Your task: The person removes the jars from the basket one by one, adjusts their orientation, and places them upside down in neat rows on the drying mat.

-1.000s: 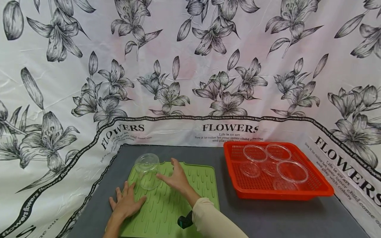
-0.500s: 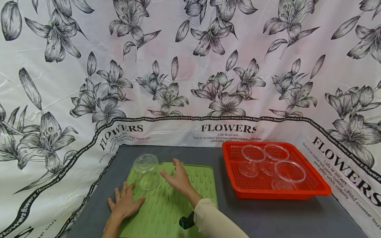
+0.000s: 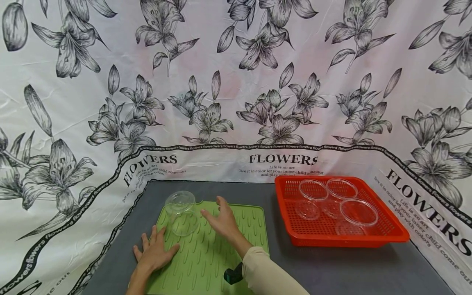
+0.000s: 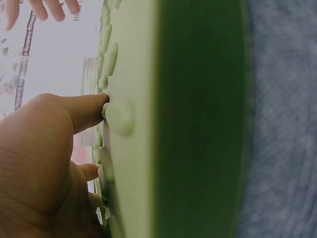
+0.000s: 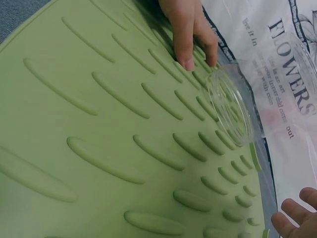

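A clear plastic cup [image 3: 181, 213] stands at the far left of a green ridged mat [image 3: 206, 262]. In the right wrist view, a wide ring of this cup [image 5: 230, 106] rests on the mat. My left hand [image 3: 154, 252] rests with spread fingers on the mat's left edge, just in front of the cup. In the left wrist view, the thumb of my left hand [image 4: 44, 148] touches the mat's ridged face. Right of the cup, my right hand [image 3: 221, 219] hovers over the mat, its fingers extended and apart from the cup, holding nothing.
A red plastic basket [image 3: 341, 241] with 3 clear cups [image 3: 359, 213] in it stands on the grey table [image 3: 291, 270] at the right. Behind the table hangs a white floral curtain [image 3: 206, 164]. A black wrist device [image 3: 233, 274] sits by the right sleeve.
My right hand has drawn a little to the right, away from the cup. The cup and my left hand have stayed in place; the view has shifted slightly.
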### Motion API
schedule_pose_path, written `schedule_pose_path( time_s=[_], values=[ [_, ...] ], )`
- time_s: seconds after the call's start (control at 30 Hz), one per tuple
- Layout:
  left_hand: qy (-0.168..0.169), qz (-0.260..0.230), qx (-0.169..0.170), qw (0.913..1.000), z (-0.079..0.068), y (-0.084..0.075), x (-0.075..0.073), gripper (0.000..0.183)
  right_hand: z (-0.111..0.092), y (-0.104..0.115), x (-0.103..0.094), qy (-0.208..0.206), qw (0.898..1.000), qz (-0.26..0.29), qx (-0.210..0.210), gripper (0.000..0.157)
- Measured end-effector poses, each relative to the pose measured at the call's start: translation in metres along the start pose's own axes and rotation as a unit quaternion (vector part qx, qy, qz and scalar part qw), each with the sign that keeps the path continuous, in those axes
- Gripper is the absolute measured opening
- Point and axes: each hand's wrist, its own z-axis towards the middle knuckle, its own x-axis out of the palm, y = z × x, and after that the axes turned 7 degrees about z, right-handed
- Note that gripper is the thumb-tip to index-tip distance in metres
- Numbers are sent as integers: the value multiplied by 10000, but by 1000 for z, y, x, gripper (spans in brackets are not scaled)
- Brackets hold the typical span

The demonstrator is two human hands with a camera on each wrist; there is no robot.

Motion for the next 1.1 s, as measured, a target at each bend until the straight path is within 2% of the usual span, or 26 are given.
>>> schedule_pose_path(
  time_s=[0.33, 0.7, 1.1],
  values=[
    [128, -92, -55, 9999, 0, 0, -1, 101, -1, 1, -6, -154, 9999, -39, 18, 79],
    [113, -60, -5, 9999, 1, 1, -1, 101, -4, -4, -8, -233, 9997, -41, 5, 79],
    [97, -88, 16, 9999, 1, 3, 0, 101, -8, -1, -16, -140, 9993, -61, -336, 75]
  ],
)
